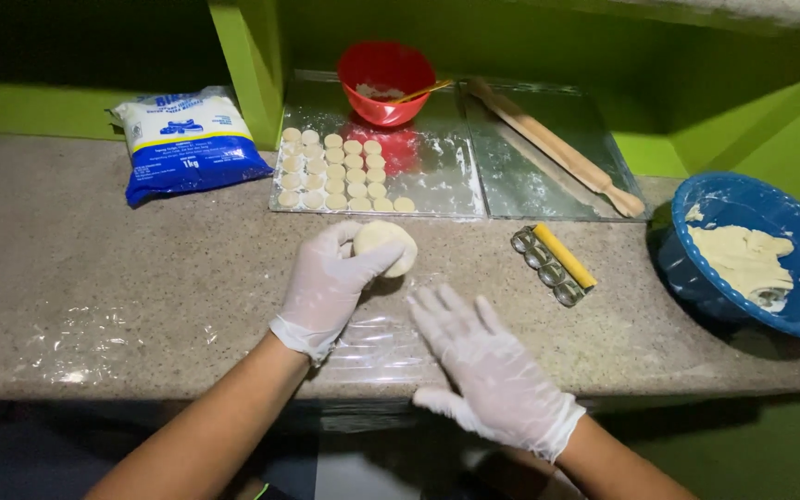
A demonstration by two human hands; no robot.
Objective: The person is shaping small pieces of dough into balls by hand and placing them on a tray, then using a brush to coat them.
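We see both forearms reaching up from the bottom edge over a speckled stone counter (94,268), each hand in a thin white glove. The left hand (331,278) angles up and to the right, wrist low, fingers curled around the near side of a round ball of pale dough (389,243) — it is gripping that ball, thumb and fingertips wrapped over it, just in front of the tray. The right hand (483,356) is held flat with the palm down and the fingers spread wide and pointing up and left, holding nothing; it is over a sheet of clear plastic film (377,343) spread on the counter, though we cannot tell whether the palm touches it. The two hands are near each other but apart. Behind the dough ball lies a shiny metal tray (437,176) bearing rows of small round dough discs (335,171), and a red bowl (386,79) with a thin stick resting in it stands at the tray's far end. A second tray to the right carries a wooden rolling pin (557,148) lying diagonally. Just right of the hands lies a row of round metal cutters joined to a yellow bar (555,257). At the far right a blue bowl (789,315) holds a mass of dough — at the far left lies a blue and white bag (187,139).
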